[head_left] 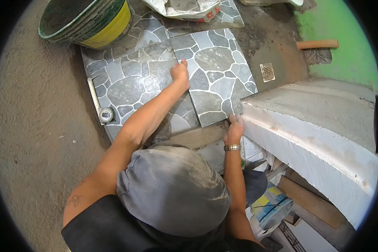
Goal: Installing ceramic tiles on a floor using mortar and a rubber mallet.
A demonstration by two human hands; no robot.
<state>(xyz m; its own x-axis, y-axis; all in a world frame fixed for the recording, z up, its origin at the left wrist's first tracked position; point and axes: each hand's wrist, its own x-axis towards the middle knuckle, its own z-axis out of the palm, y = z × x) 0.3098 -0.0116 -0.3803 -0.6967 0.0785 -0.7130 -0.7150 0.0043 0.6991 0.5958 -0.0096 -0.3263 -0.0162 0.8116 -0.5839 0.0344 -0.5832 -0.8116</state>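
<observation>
Dusty grey cloth cap (pixel 172 189) nearest, left hand (pixel 180 72) pressed flat on the top edge of a grey stone-pattern floor tile (pixel 216 75), right hand (pixel 234 128) gripping its lower corner beside a white concrete ledge (pixel 306 134), tape measure (pixel 106 114) left, green-and-yellow bucket (pixel 88 21) beyond.

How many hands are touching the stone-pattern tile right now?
2. The left hand presses on the tile near its upper-left corner; the right hand grips its lower-right edge beside the concrete step. No other hands show.

Sandy floor (pixel 38 126) bears stone-patterned tiles (pixel 130 84); tape measure (pixel 106 114), green-yellow bucket (pixel 88 19) and bag (pixel 185 8) rest there.
</observation>
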